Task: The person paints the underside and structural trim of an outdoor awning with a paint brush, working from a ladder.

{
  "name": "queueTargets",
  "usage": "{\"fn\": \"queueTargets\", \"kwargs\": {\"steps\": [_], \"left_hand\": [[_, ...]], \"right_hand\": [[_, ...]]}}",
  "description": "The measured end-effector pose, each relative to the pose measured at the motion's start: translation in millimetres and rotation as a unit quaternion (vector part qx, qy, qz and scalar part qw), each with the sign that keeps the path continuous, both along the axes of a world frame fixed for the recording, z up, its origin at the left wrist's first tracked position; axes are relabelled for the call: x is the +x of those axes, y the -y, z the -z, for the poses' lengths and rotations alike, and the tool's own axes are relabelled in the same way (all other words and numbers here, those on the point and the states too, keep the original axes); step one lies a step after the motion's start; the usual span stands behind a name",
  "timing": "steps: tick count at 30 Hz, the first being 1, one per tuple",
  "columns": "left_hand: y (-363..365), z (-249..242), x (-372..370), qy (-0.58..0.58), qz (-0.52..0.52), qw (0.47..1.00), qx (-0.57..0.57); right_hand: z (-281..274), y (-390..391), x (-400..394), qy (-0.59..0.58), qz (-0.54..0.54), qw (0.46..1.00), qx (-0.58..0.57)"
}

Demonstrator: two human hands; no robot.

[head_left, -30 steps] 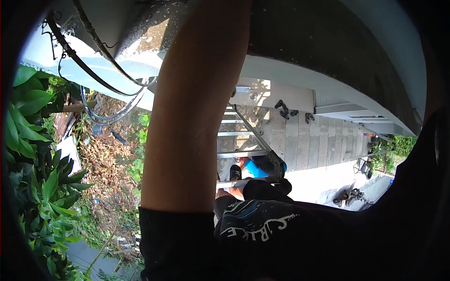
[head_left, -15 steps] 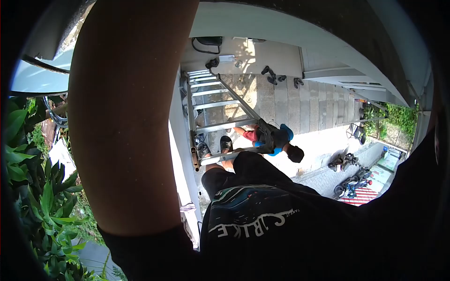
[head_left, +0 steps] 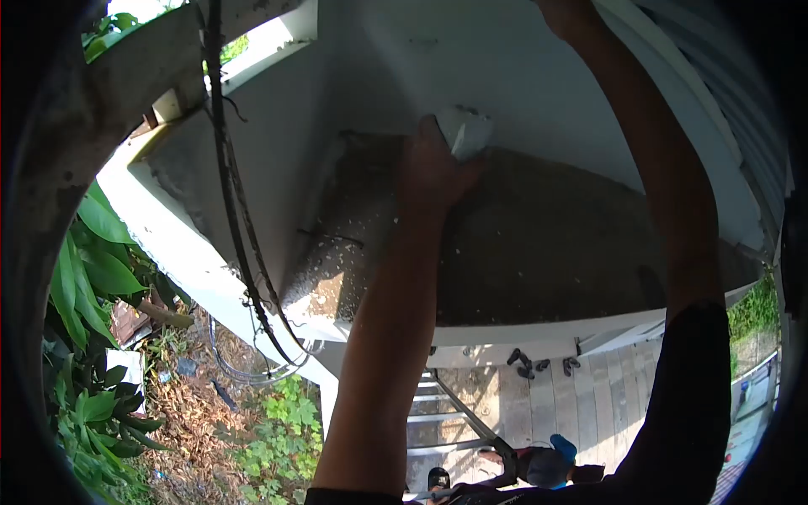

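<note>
1. While you look up, the concrete overhang (head_left: 539,252) fills the view, its underside rough and grey.
2. Your left hand (head_left: 433,168) presses a white block (head_left: 463,130) against it, fingers clenched round it.
3. Your right hand (head_left: 560,13) reaches overhead; its fingers are cut off, so I cannot tell.
4. Below, a person (head_left: 547,467) steadies the ladder (head_left: 446,421).

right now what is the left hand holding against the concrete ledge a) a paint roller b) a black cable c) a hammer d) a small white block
d: the left hand grips a small white block pressed to the grey ledge; the black cable hangs apart, further left.
</note>
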State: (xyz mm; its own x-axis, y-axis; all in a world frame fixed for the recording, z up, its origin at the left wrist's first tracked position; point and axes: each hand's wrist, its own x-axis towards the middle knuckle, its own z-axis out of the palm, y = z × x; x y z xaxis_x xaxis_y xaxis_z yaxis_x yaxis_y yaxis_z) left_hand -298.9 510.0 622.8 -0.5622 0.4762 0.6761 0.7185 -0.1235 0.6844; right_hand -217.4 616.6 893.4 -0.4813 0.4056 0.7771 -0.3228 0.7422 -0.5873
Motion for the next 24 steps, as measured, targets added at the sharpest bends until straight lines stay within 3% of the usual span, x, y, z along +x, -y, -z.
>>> {"fn": "queueTargets", "kwargs": {"steps": [1,2,3,7,9,20,22,24], "left_hand": [[-10.9,9.4,-4.9,-0.030,0.005,0.999,0.034],[-10.4,9.6,-5.4,-0.019,0.007,0.999,0.029],[-6.6,9.5,-3.5,-0.006,0.012,1.000,0.017],[5.0,-0.7,3.9,-0.014,-0.010,1.000,0.025],[6.7,-3.7,4.5,0.015,-0.004,1.000,-0.012],[2.4,0.8,0.8,-0.006,-0.005,1.000,0.022],[2.3,1.0,1.2,-0.007,-0.006,1.000,0.020],[1.7,2.3,-0.3,-0.013,-0.010,1.000,0.013]], "right_hand": [[2.8,-1.8,-4.6,-0.001,-0.018,0.999,-0.028],[11.1,15.0,-8.5,-0.061,-0.001,0.996,0.057],[10.7,12.1,-7.8,-0.017,0.009,0.999,0.036],[9.9,12.5,-24.2,-0.069,-0.002,0.997,0.025],[3.1,14.8,-30.0,-0.018,0.011,0.999,0.029],[-37.3,18.9,-90.0,-0.013,0.081,0.991,0.104],[-42.4,17.6,-88.1,-0.008,-0.010,0.996,0.087],[-45.6,16.5,-73.2,-0.001,-0.024,0.996,0.083]]}}
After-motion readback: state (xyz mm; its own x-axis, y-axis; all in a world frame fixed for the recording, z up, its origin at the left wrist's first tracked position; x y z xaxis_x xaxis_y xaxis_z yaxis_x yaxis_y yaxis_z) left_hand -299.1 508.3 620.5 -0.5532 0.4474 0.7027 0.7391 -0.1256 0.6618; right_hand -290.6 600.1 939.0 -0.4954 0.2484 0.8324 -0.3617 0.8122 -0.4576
